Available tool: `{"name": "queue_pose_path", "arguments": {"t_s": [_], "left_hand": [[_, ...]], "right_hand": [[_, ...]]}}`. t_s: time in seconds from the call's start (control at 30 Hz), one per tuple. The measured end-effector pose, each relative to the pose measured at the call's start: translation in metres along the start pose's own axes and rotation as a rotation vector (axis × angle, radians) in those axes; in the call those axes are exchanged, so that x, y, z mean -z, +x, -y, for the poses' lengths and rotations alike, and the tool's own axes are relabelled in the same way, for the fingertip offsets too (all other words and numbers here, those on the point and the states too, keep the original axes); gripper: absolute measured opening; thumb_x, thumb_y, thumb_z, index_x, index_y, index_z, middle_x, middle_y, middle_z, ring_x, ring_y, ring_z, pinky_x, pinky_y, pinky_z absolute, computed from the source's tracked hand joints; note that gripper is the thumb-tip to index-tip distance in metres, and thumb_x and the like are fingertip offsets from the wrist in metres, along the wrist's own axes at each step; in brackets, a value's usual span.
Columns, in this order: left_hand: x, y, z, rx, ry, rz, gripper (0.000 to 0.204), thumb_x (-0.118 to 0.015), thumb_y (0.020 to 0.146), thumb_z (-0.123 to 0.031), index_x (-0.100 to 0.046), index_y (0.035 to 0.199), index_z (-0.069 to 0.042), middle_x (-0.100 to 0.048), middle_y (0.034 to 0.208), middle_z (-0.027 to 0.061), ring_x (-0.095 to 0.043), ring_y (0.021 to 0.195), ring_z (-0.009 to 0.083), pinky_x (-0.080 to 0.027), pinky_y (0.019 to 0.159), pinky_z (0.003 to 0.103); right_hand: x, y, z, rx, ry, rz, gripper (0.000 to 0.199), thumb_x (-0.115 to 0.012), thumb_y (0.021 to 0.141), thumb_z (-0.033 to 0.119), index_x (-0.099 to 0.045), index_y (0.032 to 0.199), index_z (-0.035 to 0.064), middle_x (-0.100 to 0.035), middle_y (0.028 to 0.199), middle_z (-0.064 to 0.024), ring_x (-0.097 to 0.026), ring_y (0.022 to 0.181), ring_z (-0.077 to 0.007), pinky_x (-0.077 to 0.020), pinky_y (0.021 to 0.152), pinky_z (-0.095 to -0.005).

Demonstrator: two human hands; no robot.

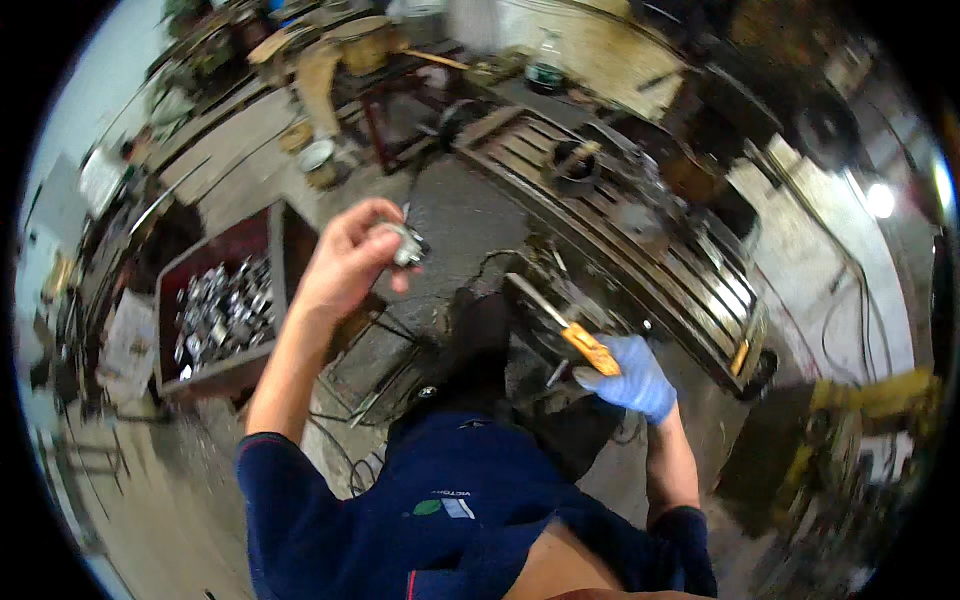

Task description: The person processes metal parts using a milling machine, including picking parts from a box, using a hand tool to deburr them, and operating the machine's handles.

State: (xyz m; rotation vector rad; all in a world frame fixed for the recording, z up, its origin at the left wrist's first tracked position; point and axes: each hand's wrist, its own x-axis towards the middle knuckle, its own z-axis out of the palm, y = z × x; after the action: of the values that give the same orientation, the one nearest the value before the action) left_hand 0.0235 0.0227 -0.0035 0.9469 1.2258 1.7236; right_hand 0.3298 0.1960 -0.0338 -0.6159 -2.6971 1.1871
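1. Hands sit apart: the bare left hand [350, 255] is raised, its fingers pinched around a small metal part [408, 246].
2. Lower left, a dark red crate [215, 372] holds a heap of similar shiny parts, nearer the left hand.
3. To the right, the blue-gloved right hand [632, 380] grips an orange-handled tool [562, 325]; its long axis slants up-left toward the slotted machine table [640, 245].
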Motion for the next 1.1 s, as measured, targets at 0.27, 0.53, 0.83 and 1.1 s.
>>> {"name": "queue_pose_path", "arguments": {"t_s": [0.27,0.53,0.83,1.1], "left_hand": [[-0.084,0.097,0.134,0.322,-0.208,0.291,0.016,-0.061,0.082,-0.015,-0.054,0.083,-0.001,-0.060,0.075,0.0104,-0.059,0.060,0.0179,-0.049,0.059,0.030],[-0.154,0.178,0.156,0.329,-0.234,0.332,0.024,-0.061,0.082,-0.025,-0.050,0.077,-0.004,-0.056,0.064,0.0063,-0.054,0.047,0.0153,-0.047,0.052,0.029],[-0.201,0.254,0.185,-0.052,0.612,0.456,0.014,-0.062,0.076,-0.010,-0.054,0.072,0.001,-0.057,0.066,0.0109,-0.057,0.054,0.0166,-0.047,0.051,0.032],[-0.205,0.291,0.223,-0.669,1.153,0.560,0.014,-0.059,0.074,-0.012,-0.055,0.083,-0.003,-0.056,0.085,0.0151,-0.056,0.082,0.0329,-0.042,0.077,0.042]], "right_hand": [[0.021,-0.038,-0.037,-0.319,-0.306,0.007,0.047,-0.054,0.075,0.051,-0.062,0.073,0.0049,-0.058,0.067,-0.0199,-0.057,0.065,-0.0373,-0.0452,0.059,-0.0408],[0.069,-0.060,-0.077,-0.349,0.015,-0.412,0.033,-0.064,0.075,0.035,-0.060,0.082,0.0022,-0.055,0.058,-0.0135,-0.057,0.055,-0.0188,-0.0444,0.055,-0.0333],[0.034,-0.023,-0.200,-0.357,0.362,-0.711,0.028,-0.072,0.073,0.021,-0.065,0.090,-0.0002,-0.067,0.083,-0.0047,-0.059,0.074,-0.0080,-0.0471,0.064,-0.0247],[-0.015,-0.009,-0.231,-0.743,0.295,-0.774,0.036,-0.073,0.069,0.025,-0.065,0.091,-0.0027,-0.066,0.076,-0.0080,-0.057,0.064,-0.0113,-0.0450,0.059,-0.0266]]}}
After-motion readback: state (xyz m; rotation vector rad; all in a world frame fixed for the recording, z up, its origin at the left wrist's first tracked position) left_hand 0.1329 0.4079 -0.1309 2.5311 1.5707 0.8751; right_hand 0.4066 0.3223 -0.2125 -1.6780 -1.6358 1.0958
